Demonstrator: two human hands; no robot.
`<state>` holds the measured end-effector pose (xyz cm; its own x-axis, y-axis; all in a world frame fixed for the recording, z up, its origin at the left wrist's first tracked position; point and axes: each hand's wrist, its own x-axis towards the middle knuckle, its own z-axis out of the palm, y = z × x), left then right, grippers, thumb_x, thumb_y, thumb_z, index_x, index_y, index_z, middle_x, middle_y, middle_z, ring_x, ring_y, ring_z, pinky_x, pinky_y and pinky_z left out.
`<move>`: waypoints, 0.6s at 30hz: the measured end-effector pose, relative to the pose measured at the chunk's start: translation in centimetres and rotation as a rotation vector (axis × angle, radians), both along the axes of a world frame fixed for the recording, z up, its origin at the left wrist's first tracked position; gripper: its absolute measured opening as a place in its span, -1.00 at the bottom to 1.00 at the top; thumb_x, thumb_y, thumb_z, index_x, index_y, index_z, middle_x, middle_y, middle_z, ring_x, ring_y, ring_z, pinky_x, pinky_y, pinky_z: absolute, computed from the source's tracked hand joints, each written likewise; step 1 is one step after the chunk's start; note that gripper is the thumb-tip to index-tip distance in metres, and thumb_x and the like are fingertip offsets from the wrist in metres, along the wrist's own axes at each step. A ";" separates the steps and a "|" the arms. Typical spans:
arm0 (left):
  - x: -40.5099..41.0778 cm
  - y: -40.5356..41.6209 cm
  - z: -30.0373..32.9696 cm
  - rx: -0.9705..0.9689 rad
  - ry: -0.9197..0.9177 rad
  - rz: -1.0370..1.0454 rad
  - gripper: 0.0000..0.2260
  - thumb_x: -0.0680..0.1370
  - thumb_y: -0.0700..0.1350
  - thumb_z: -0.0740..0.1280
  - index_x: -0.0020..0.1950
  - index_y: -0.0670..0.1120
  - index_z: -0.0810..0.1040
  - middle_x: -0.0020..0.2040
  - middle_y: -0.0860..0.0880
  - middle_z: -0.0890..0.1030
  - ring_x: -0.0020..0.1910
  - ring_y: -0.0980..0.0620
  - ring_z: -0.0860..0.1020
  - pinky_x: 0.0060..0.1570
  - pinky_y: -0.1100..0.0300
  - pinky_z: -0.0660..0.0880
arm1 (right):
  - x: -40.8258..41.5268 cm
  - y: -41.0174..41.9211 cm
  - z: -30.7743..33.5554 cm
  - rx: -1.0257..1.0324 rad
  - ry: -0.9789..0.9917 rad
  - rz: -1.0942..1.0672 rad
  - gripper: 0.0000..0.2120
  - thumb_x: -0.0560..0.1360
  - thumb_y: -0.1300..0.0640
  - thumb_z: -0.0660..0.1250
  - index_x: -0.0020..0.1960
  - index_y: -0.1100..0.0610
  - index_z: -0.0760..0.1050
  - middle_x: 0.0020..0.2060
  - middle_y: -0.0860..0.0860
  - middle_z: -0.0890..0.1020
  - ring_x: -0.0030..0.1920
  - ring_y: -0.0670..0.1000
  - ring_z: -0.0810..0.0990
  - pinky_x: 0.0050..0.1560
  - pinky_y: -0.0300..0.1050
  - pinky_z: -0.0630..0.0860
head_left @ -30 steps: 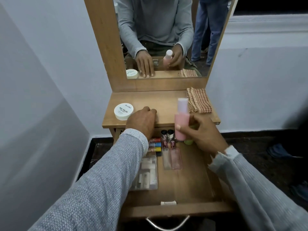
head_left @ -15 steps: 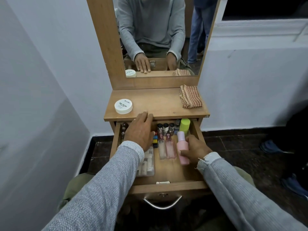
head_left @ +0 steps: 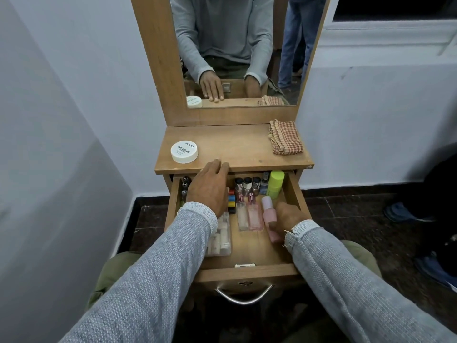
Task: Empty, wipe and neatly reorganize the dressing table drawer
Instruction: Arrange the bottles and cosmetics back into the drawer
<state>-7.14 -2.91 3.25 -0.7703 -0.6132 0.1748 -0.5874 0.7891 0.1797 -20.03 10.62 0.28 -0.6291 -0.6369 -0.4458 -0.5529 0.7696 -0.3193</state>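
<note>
The wooden drawer (head_left: 247, 272) of the dressing table stands pulled out. My right hand (head_left: 288, 217) grips a pink bottle (head_left: 269, 217) with a pale cap, lying on the drawer floor beside two clear flat bottles (head_left: 249, 216). My left hand (head_left: 210, 186) rests with straight fingers on the front edge of the tabletop (head_left: 235, 147), above the drawer's left half. Small dark-capped bottles (head_left: 247, 185) and a lime-green bottle (head_left: 274, 183) stand at the drawer's back. A clear case (head_left: 221, 241) of small white items lies under my left wrist.
A white round tub (head_left: 184, 151) marked nail polish sits on the tabletop at the left, a checked cloth (head_left: 285, 141) at the right. The mirror (head_left: 237, 50) rises behind. White walls close in on both sides. Another person's shoes (head_left: 405, 214) are on the dark floor at right.
My right hand brought the pink bottle down from above the tabletop into the drawer and laid it flat. The view pulled back. My left hand stayed on the table edge.
</note>
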 end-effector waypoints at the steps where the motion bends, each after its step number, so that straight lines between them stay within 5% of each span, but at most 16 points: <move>1: 0.0 0.0 0.0 0.005 -0.007 -0.001 -0.39 0.52 -0.19 0.36 0.51 -0.09 0.18 0.51 -0.09 0.23 0.46 -0.07 0.28 0.42 0.08 0.24 | 0.0 0.0 -0.1 0.011 0.011 0.008 -0.60 0.53 0.12 0.36 0.30 0.22 0.37 0.16 0.13 0.57 0.12 0.10 0.57 -0.02 -0.12 0.44; 4: -0.1 -0.1 0.1 0.008 -0.025 0.000 -0.37 0.52 -0.19 0.36 0.53 -0.10 0.14 0.53 -0.09 0.20 0.48 -0.07 0.25 0.44 0.08 0.22 | -0.1 0.4 -0.7 0.006 0.050 0.036 -0.53 0.50 0.08 0.39 0.31 0.22 0.35 0.14 0.12 0.55 0.02 0.06 0.54 -0.07 -0.15 0.41; 10: -0.1 0.4 0.2 -0.015 -0.007 0.015 -0.39 0.53 -0.19 0.36 0.51 -0.10 0.17 0.52 -0.10 0.22 0.46 -0.07 0.27 0.40 0.08 0.26 | -1.1 2.2 -2.0 0.050 0.174 0.306 -0.17 0.30 0.12 0.56 0.46 0.12 0.21 0.36 0.12 0.32 0.23 0.14 0.49 0.20 -0.03 0.48; 18: -0.1 0.4 0.5 -0.010 -0.027 0.019 -0.38 0.51 -0.21 0.38 0.50 -0.10 0.18 0.51 -0.10 0.22 0.45 -0.08 0.28 0.39 0.05 0.29 | -1.1 2.5 -3.3 -0.095 0.218 0.401 -0.38 0.42 0.16 0.42 0.42 0.12 0.28 0.38 0.13 0.36 0.26 0.17 0.47 0.23 0.02 0.46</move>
<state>-7.28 -2.51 3.71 -0.7631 -0.6261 0.1601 -0.6069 0.7795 0.1555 -21.11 13.14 -3.03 -0.3974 -0.8804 -0.2588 -0.8628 0.4545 -0.2213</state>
